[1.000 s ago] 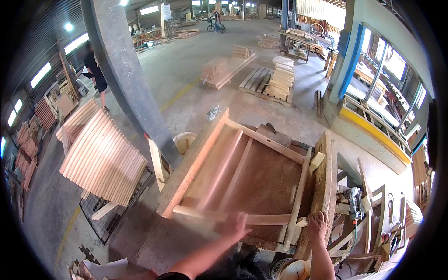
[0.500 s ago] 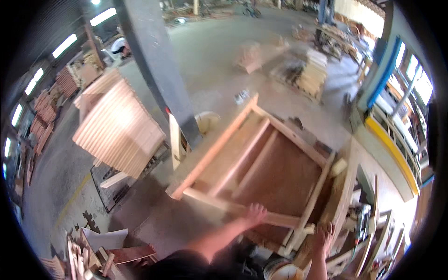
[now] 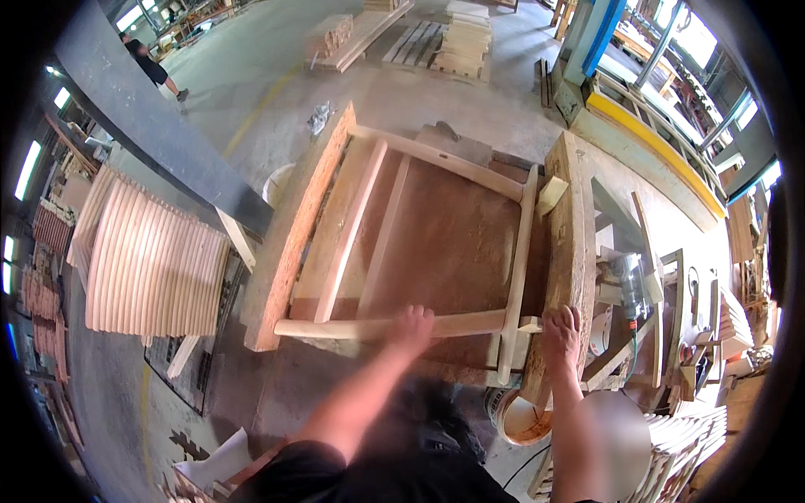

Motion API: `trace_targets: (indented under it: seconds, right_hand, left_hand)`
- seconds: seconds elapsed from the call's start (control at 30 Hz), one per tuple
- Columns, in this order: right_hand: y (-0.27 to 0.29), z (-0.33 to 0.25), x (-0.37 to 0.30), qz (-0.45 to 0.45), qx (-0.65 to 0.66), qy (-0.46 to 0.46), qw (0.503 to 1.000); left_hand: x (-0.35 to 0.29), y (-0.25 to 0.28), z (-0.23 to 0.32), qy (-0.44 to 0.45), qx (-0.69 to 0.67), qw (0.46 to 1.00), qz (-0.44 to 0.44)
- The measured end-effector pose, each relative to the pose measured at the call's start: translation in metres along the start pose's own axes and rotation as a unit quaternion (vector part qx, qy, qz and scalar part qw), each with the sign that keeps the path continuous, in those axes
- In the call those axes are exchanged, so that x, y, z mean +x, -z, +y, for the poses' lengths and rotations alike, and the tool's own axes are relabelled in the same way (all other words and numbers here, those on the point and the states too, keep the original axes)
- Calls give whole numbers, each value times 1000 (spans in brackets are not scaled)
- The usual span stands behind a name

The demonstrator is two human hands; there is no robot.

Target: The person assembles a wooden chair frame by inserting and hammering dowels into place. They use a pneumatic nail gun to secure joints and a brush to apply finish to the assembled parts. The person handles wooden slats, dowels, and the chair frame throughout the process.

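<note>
A pale wooden frame (image 3: 520, 277) of rails and posts lies on a brown work surface (image 3: 444, 243). Its near rail (image 3: 470, 324) is under my left hand (image 3: 411, 327), whose fingers are wrapped over it. On the right, my right hand (image 3: 560, 329) curls its fingers over the near part of a thick wooden beam (image 3: 570, 243). A small wooden wedge (image 3: 530, 324) sits just left of that hand, between frame and beam. Another wedge block (image 3: 550, 195) is lodged at the far right corner. A thick board (image 3: 312, 222) runs along the frame's left side.
A stack of pale slats (image 3: 155, 260) stands left, beside a grey steel column (image 3: 159, 109). A white bucket (image 3: 511, 415) is below the bench. A power tool (image 3: 629, 281) and wood pieces lie right. A person (image 3: 151, 67) is far left; a yellow-edged rack (image 3: 654, 138) stands far right.
My view has turned, so the frame and bench appear straighter and further left. Both hands keep their places, the left on the near rail, the right on the beam.
</note>
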State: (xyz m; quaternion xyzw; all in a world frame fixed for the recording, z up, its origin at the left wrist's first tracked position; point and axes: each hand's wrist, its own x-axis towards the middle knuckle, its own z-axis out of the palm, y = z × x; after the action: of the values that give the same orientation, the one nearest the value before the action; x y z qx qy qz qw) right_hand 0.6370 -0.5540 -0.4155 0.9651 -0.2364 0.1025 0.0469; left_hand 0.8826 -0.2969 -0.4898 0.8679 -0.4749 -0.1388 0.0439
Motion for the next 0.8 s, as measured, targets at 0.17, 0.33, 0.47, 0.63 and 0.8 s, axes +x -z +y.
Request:
trace_targets:
  seconds: [0.17, 0.33, 0.47, 0.63, 0.8]
  right_hand:
    - [-33, 20, -14, 10, -48, -6, 999]
    - [-36, 18, -1, -14, -51, 6, 999]
    - [-29, 13, 5, -27, 15, -9, 999]
    - [-34, 20, -5, -17, 22, -19, 999]
    - [-29, 17, -2, -41, 24, -17, 999]
  left_hand:
    - [12, -7, 1, -13, -12, 1000, 11]
    - [5, -2, -1, 7, -18, 1000, -3]
    - [3, 0, -4, 6, -23, 999, -28]
    - [1, 28, 7, -9, -42, 999, 7]
    - [0, 28, 4, -15, -35, 999, 1]
